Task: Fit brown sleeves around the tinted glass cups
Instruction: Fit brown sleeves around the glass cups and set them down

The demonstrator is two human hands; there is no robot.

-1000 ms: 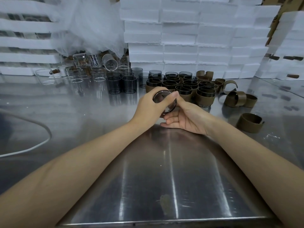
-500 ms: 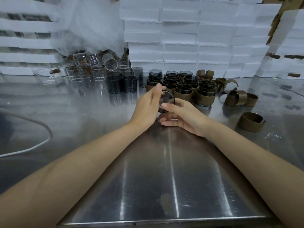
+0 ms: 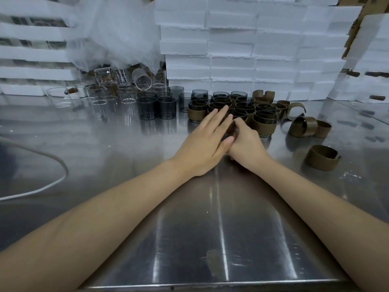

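I see a reflective steel tabletop (image 3: 126, 144); white foam boxes (image 3: 252, 49) stacked along its far edge, white cable (image 3: 42, 186) at left.

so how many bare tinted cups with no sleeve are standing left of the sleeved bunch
2 clearly: one tinted cup and another side by side on the table. Smaller tinted ones behind them may also be bare; some could be hidden.
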